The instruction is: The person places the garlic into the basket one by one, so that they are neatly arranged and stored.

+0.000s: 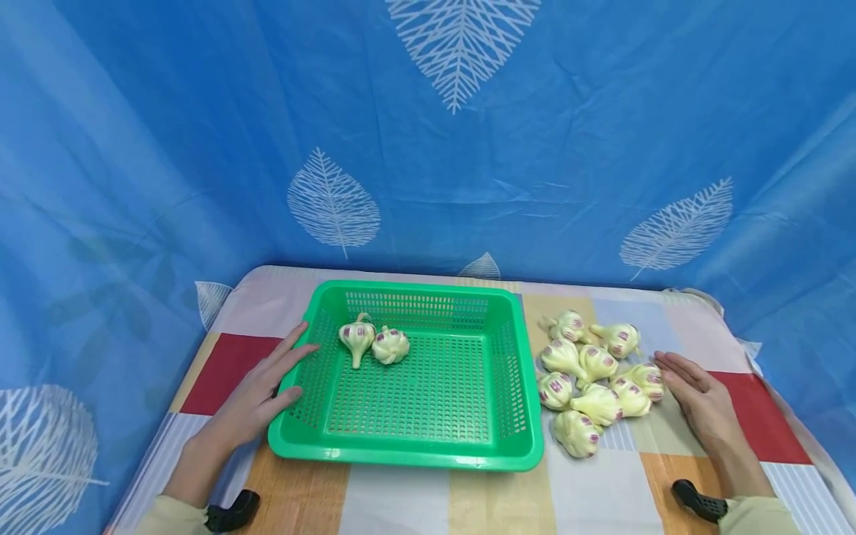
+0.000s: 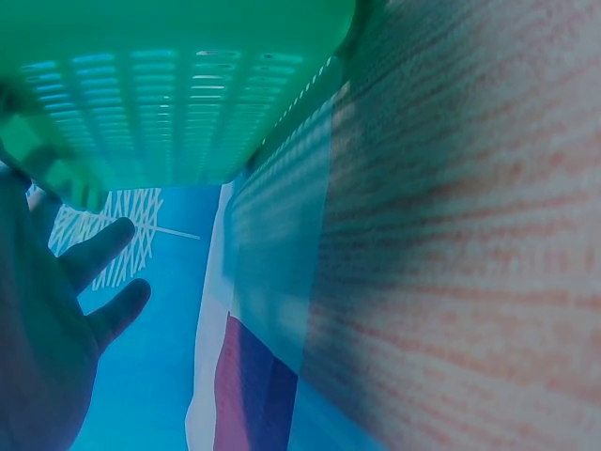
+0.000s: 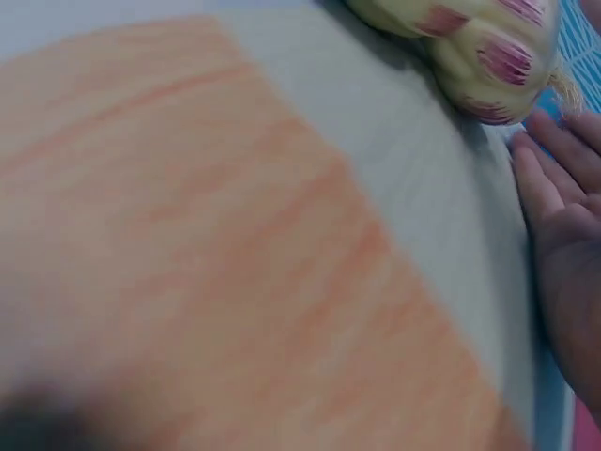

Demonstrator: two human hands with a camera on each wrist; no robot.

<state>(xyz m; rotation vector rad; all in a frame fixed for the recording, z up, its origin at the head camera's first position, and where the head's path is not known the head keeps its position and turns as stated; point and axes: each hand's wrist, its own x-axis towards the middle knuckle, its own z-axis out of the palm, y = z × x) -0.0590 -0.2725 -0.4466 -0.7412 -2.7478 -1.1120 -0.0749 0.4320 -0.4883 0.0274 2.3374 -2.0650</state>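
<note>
A green plastic basket (image 1: 414, 455) stands on the table, with two garlic bulbs (image 1: 391, 345) lying in its back left part. My left hand (image 1: 250, 401) is at the basket's left rim, fingers spread and fairly straight. In the left wrist view the thumb side of that hand (image 2: 42, 319) shows beside the slotted basket wall (image 2: 160, 94). To the right of the basket lies a heap of several garlic bulbs (image 1: 597, 403). Beside the heap's right edge rests my right hand (image 1: 702, 405), its fingers extended near the outermost bulb (image 1: 646, 380); nothing is in its grasp.
A patchwork-patterned cloth (image 1: 495, 498) covers the table. Blue curtain fabric (image 1: 428, 186) with white leaf prints hangs behind and at both sides. Black wrist straps (image 1: 698, 499) sit on both forearms.
</note>
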